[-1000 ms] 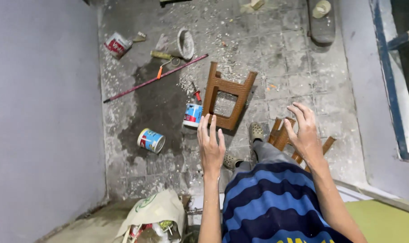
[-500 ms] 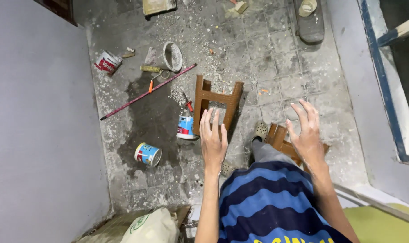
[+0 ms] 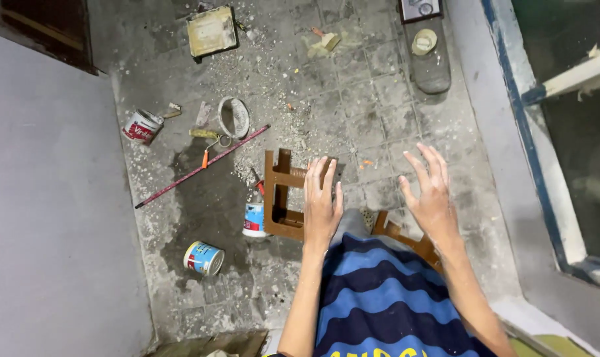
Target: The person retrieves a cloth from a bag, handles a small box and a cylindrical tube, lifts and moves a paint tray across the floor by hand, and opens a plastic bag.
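Here, I am looking straight down from a height at a dusty tiled floor (image 3: 392, 86). My left hand (image 3: 321, 206) and right hand (image 3: 431, 195) are both held out flat in the air, fingers spread, holding nothing, as if for balance. Directly beneath my left hand lies a brown wooden stool (image 3: 283, 198), tipped on its side. A blue-and-white can (image 3: 254, 219) stands just beside it, another can (image 3: 203, 258) lies nearer the grey wall (image 3: 49, 218), and a red rod (image 3: 201, 167) slants across scattered rubble.
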